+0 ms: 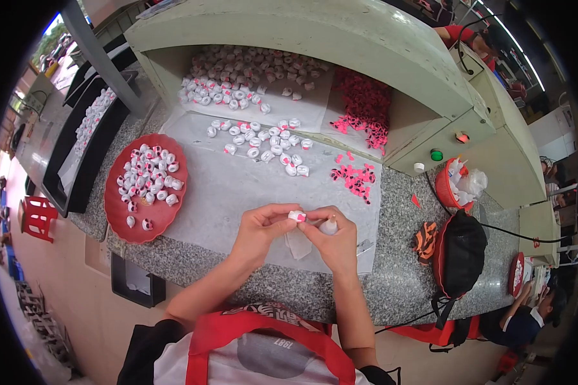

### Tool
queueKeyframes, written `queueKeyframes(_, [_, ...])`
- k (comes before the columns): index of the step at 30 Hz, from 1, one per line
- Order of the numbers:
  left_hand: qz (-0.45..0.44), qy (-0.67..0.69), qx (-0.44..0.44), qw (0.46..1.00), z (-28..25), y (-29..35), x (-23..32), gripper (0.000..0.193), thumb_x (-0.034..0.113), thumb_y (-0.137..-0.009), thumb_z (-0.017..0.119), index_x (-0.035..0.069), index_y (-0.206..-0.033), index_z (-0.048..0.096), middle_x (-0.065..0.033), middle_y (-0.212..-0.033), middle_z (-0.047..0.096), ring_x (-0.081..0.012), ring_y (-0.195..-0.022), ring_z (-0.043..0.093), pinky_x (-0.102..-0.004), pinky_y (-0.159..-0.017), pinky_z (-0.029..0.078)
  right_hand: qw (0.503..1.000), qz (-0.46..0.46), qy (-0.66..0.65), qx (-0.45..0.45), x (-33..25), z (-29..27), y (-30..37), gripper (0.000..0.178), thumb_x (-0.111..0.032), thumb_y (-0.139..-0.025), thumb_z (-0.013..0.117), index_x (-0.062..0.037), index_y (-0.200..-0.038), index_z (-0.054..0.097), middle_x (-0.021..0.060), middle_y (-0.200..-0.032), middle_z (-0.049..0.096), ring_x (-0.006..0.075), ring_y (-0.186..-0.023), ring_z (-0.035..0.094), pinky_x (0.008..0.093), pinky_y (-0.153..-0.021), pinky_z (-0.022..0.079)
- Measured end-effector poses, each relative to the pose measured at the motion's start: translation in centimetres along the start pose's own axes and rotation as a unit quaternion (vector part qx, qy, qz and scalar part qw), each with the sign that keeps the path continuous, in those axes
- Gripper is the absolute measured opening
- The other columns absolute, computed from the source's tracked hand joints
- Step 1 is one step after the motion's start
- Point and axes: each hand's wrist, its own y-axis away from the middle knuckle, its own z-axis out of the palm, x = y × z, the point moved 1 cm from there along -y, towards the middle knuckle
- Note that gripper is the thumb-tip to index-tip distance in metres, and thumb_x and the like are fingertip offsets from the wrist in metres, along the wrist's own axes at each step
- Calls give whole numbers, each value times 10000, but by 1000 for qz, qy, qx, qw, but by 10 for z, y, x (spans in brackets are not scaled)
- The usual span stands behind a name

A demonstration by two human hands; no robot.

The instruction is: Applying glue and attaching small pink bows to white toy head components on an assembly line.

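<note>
1. Piece under inspection: a small, rounded white piece [293, 215] with a bright pink patch on its face, on the side nearer the right hand. Finer markings are too small to confirm.
2. Location: held up in front of the person, between the two hands, above the near part of a white sheet [205, 186] covering the granite worktop [392, 256].
3. Left hand [258, 226]: thumb and forefinger pinch the white piece from its left side.
4. Right hand [338, 244]: thumb and fingertips pinch the same piece at its pink side. A small whitish bottle [329, 226] is also lodged in this hand, between the fingers and thumb; its contents cannot be told.
5. Comparable stock: a loose group of white pieces [268, 154] lies on the sheet beyond the hands, some showing pink.
6. Small parts: pink parts with dark spots [359, 181] lie scattered on the sheet, right of that group.
7. Left of the hands: a red scalloped plate [157, 226] carries a heap of similar white pieces, several with pink visible.
</note>
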Motion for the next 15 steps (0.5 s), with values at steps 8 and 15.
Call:
queueKeyframes(8, [45, 21, -69, 996, 13, 26, 39, 252, -33, -761, 593, -40, -997, 504, -117, -864, 596, -186, -815, 604, -259, -706, 501, 984, -158, -78, -15, -18, -6, 15, 180, 39, -686, 655, -10, -854, 615, 73, -833, 593, 102, -650, 569, 205, -542, 446])
queueKeyframes(15, [59, -42, -92, 993, 3, 37, 46, 245, -53, -760, 585, -42, -994, 512, -106, -849, 603, -150, -793, 607, -248, -685, 498, 973, -52, -194, -116, -24, 0, 22, 190, 85, -680, 631, 34, -859, 592, 129, -853, 588, 142, -639, 571, 225, -516, 467])
